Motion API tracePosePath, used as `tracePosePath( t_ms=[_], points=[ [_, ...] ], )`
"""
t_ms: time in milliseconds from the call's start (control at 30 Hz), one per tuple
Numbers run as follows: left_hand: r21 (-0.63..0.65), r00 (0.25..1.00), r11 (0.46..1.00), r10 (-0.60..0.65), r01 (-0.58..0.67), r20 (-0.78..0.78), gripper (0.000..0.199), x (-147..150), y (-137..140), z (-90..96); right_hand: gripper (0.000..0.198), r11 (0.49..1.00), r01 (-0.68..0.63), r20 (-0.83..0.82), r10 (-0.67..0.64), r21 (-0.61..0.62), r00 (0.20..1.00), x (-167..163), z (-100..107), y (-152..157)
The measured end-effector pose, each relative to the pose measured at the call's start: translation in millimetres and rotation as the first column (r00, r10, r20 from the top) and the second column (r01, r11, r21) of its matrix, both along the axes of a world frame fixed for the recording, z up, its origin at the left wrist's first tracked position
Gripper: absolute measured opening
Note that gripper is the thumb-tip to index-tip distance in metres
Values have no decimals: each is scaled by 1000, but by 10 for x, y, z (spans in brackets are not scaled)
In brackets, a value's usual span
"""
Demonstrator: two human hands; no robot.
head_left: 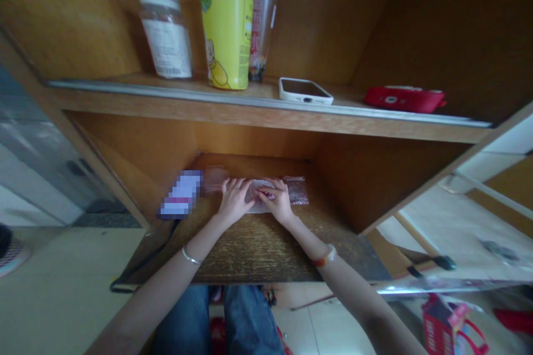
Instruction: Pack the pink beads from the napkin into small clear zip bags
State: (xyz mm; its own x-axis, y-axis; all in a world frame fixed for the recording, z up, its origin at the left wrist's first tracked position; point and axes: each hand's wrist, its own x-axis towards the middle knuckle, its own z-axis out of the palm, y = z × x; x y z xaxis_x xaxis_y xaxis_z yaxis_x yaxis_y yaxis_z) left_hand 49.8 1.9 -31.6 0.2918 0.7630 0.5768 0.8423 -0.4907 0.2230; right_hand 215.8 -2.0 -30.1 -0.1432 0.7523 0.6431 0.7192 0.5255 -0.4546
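On the worn wooden board of the lower compartment lies a clear plastic bag [259, 208] between my two hands. My left hand [235, 198] rests on its left side, fingers stretched out and apart. With fingertips drawn together over the bag's middle, my right hand [278, 202] is closed in a pinch; small reddish bits show there, too small to name. Just right of that hand is a clear zip bag [297, 190] with something reddish inside. Another clear plastic piece [214, 177] lies left of my left hand.
A blurred-out phone [181, 195] leans at the left, its dark cable or strap [160, 252] running to the front edge. The shelf [250, 104] above bears a white-capped jar [166, 39], a yellow bottle [228, 28], a clear tumbler [264, 16], a white-cased phone [305, 91] and a red case [403, 99].
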Motion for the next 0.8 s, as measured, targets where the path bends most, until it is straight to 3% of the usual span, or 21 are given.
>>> tracePosePath(
  t_ms=[100,267,400,533,800],
  points=[
    [9,1000,1000,27,-27,15,39,1,-9,13,23,999,-22,41,23,-30,999,-14,-4,-11],
    [13,991,992,129,-129,36,43,-19,-20,51,34,976,178,236,-145,-125,961,19,6,5],
    [0,987,988,155,-155,46,44,-24,-15,56,29,953,231,387,-141,-197,911,82,11,36],
    [1,987,989,150,-150,52,44,-24,2,36,17,946,221,382,-119,-235,916,120,28,54],
    [8,991,992,126,-127,47,45,-18,0,25,18,943,200,315,-111,-266,943,139,-28,107]
  ],
)
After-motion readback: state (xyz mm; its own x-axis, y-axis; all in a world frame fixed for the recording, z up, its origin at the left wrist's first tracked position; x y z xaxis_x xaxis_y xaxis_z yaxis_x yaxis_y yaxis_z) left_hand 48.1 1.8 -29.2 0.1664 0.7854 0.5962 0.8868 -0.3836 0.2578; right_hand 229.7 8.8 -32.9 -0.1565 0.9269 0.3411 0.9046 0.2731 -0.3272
